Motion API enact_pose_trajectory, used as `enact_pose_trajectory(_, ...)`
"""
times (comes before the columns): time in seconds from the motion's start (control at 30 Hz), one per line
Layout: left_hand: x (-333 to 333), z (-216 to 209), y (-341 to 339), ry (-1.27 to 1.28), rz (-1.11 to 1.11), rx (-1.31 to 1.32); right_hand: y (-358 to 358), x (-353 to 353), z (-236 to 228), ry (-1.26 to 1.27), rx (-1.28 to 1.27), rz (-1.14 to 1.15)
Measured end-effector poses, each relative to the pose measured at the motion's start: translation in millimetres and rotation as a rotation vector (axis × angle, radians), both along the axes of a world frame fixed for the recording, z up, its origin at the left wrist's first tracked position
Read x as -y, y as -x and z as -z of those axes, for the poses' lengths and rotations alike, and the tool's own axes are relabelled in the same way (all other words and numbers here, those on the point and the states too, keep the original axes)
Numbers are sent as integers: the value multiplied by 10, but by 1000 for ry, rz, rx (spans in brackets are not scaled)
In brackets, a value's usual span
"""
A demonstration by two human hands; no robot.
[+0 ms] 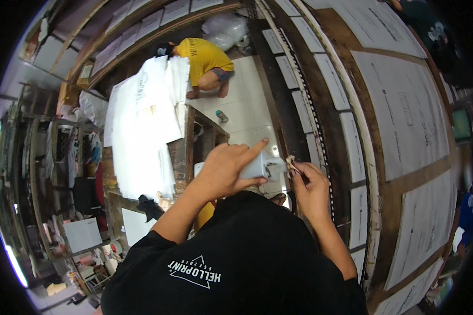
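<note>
My left hand [223, 167] is wrapped round a pale, translucent plastic container [254, 169], with one finger stretched along its far side. A dark smudge shows on the container's right end. Just to the right, my right hand [312, 191] pinches a small crumpled beige rag [290, 164] between thumb and fingers. The rag is close to the container's smudged end; whether they touch, I cannot tell. My left palm hides part of the container.
White sheets [142, 142] lie piled on a wooden bench at left. Beyond, a person in a yellow shirt [202, 60] crouches on the tiled floor near a small bottle [222, 116]. Long dark boards with white printed panels [402, 110] run along my right. Other people stand at the far right.
</note>
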State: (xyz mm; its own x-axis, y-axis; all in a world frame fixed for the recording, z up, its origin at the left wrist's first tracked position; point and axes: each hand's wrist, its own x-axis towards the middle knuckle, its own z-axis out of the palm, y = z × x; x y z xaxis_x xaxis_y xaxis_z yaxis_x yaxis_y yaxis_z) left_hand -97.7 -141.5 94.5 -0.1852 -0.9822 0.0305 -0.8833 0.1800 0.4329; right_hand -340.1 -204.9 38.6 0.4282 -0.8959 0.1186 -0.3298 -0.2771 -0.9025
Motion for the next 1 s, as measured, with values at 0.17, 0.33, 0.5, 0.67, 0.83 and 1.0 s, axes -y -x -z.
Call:
enact_pose_trajectory(0.17,184,-118,11,-17,-20,30,18,128,134,-282,96,52)
enact_pose_trajectory(0.33,326,-316,20,-30,38,99,52,203,186,-538,311,24)
enact_pose_trajectory(0.5,430,-426,29,-56,62,152,37,211,235,-652,444,29)
enact_pose_trajectory(0.67,511,-485,32,-67,97,203,3,195,296,-684,477,24)
enact_pose_trajectory(0.83,546,-534,50,-135,98,256,-19,199,293,-702,491,14)
enact_pose_trajectory(1.0,545,-534,46,-137,93,256,-30,188,307,-718,484,24)
